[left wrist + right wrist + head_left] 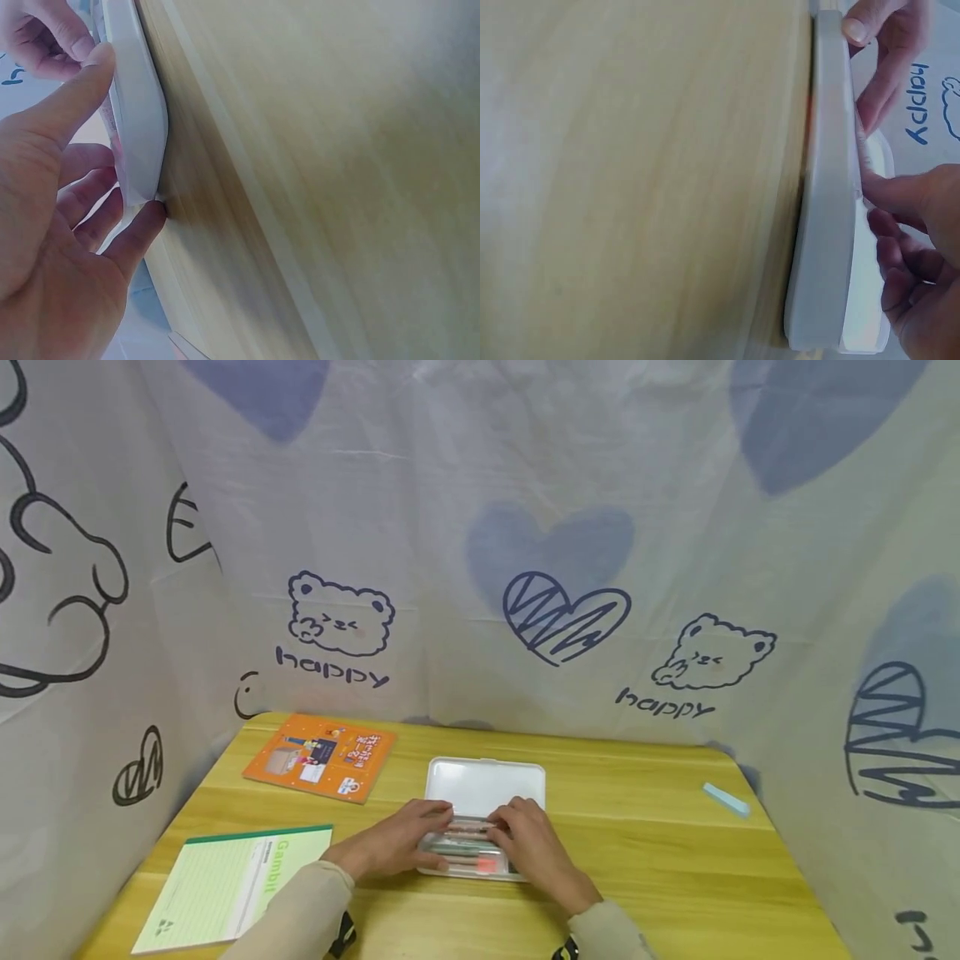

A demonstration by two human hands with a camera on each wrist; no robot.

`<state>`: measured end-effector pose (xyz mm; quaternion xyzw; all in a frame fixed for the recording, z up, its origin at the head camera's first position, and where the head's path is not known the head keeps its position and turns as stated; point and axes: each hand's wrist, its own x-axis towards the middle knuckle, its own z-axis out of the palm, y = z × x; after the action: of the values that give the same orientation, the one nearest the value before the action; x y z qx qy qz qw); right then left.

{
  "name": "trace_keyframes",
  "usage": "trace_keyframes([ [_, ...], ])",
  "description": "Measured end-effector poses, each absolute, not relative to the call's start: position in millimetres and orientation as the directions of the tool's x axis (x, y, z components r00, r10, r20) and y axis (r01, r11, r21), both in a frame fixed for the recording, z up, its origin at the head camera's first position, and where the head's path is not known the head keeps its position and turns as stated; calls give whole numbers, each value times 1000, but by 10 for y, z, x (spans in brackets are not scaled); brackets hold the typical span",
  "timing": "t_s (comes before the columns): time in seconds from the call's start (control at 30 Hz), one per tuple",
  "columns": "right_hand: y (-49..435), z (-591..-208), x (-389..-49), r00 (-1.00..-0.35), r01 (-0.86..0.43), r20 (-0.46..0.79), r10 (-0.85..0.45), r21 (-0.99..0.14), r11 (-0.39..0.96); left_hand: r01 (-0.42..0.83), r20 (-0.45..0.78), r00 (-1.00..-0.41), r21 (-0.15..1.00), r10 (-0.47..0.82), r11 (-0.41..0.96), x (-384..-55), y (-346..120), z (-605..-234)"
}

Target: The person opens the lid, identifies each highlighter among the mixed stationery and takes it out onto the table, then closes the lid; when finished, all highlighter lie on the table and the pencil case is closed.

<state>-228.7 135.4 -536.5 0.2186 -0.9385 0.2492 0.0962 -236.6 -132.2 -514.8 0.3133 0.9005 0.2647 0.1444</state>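
Observation:
A white pencil case (480,783) lies on the table with its lid raised at the back. Inside it are several pens (467,848) and a pink-red item (487,865). My left hand (401,839) holds the case's left end, thumb at the near rim and the other fingers round the end in the left wrist view. Over the right half of the case is my right hand (534,843), its fingers bent down into it beside a brownish pen (468,829). In the right wrist view its fingers are curled; whether they pinch anything is hidden.
An orange booklet (321,757) lies at the back left of the wooden table (637,827). Nearer me on the left is a pale green notebook (232,889). A light blue stick-shaped item (726,799) lies at the right. Printed cloth (450,527) hangs round the table.

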Motion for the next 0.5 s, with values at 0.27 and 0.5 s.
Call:
trace_keyframes([
  [0.27, 1582, -5320, -2327, -860, -484, 370, -352, -369, 794, 496, -89, -752, 575, 653, 651, -2366, -1342, -5166],
  [0.5, 2298, -5173, -2395, -886, -399, 397, -238, -395, 827, 470, -107, -763, 586, 638, 660, -2356, -1335, -5150],
])
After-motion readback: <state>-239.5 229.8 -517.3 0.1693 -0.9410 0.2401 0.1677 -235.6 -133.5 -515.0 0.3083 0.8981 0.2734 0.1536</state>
